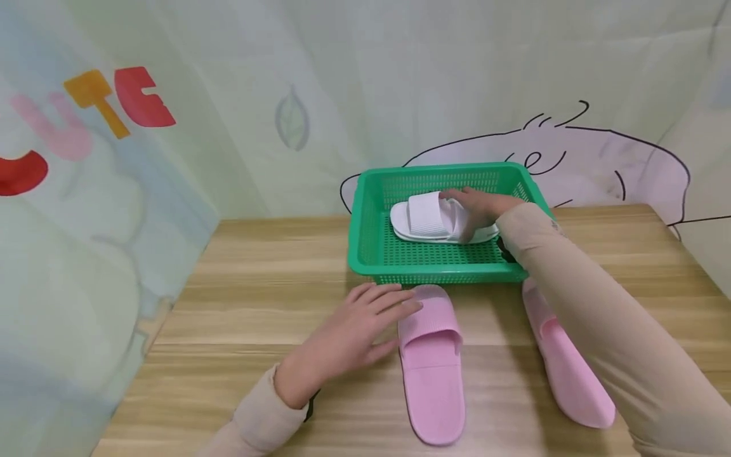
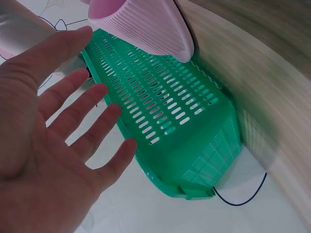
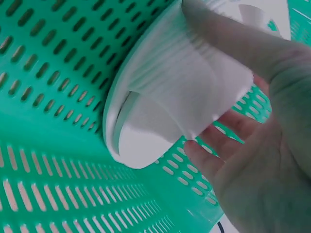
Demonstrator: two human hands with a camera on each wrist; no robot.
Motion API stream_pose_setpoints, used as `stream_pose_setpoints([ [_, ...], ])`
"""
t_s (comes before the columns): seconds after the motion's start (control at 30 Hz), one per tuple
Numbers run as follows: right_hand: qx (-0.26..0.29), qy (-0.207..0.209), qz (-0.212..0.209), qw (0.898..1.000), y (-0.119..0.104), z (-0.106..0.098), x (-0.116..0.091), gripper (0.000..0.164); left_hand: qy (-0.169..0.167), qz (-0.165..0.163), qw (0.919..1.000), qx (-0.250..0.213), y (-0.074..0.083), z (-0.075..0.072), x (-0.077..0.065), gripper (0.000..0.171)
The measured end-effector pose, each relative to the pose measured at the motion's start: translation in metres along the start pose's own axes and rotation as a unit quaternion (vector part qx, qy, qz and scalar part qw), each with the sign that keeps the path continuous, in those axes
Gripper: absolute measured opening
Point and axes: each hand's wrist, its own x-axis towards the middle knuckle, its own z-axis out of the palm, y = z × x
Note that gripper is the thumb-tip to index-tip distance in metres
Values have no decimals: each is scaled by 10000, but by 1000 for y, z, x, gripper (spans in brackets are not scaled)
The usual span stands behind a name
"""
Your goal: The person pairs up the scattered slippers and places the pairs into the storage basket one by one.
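White slide slippers (image 1: 425, 217) lie in the green plastic basket (image 1: 436, 271), overlapping, with ribbed straps. My right hand (image 1: 478, 208) reaches over the basket's right side and grips one white slipper; in the right wrist view the thumb lies across its strap (image 3: 194, 82) and the fingers are at the strap's edge. Close by the toe of a pink slipper (image 1: 435, 387), my left hand (image 1: 356, 324) hovers with fingers spread and holds nothing. The left wrist view shows its palm facing the basket's slotted side, the pink toe above it.
A second pink slipper (image 1: 571, 374) rests to the right on the wooden table (image 1: 268, 279), partly covered by my right sleeve (image 1: 599, 317). Behind the basket hangs a printed cloth backdrop (image 1: 342, 95), which also runs along the left side.
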Motion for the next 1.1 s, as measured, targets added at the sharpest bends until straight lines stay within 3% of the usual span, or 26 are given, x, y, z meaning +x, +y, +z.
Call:
stream_pose_setpoints([
  [0.13,139,-4,-209,9997,4,-1,-7,108,-70,32,9999,-134,4,4,3,64],
  [0.37,-150,269,-783,9965,4,-22,-35,81,-28,126,9999,-99,5,9,5,76],
  [0.53,-261,453,-1203,9914,0,-30,-57,73,-36,136,9998,-117,5,13,1,78],
  [0.93,-403,656,-1656,9832,-16,-30,-91,68,-44,155,9999,-35,4,12,-8,75],
  [1.1,-420,950,-1852,9772,-17,-22,-107,65,-31,174,9998,-31,3,12,-8,76],
])
